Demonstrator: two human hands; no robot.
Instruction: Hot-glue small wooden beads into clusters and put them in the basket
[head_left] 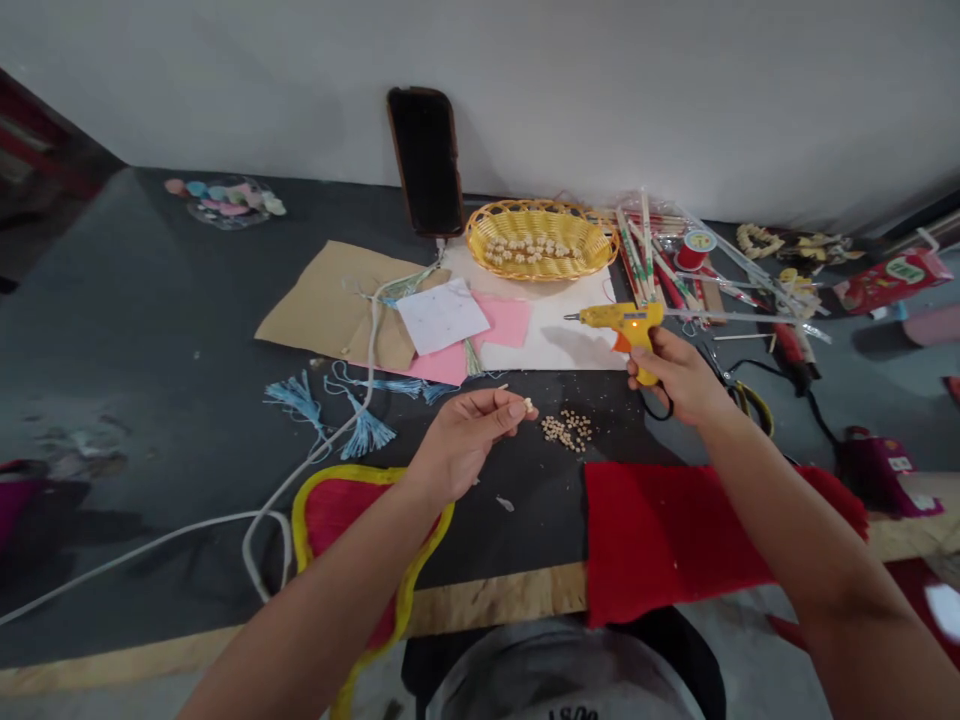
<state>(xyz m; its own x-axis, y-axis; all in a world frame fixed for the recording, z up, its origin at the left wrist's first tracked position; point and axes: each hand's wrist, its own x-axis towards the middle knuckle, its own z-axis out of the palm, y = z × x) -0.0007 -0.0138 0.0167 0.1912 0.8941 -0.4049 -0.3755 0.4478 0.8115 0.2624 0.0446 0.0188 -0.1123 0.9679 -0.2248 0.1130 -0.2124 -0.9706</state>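
My left hand [469,435] is closed in a pinch on a small pale bead-like piece [529,405], held just above the table. My right hand [679,375] grips a yellow hot glue gun [619,318] by its handle, its nozzle pointing left and a long clear glue stick [720,316] jutting out behind. Between the hands lies a loose pile of tiny beige pieces [568,430]. Behind them, a yellow woven basket [540,274] contains several small pale clusters that resemble flowers.
Blue tassels [367,432], brown paper [307,300] and a white cable [300,468] lie left. A phone [427,160] leans on the wall. Red cloth [652,530] and a yellow-edged red piece [334,500] overlap the front edge. Thread [696,250] and scissors [739,395] are right.
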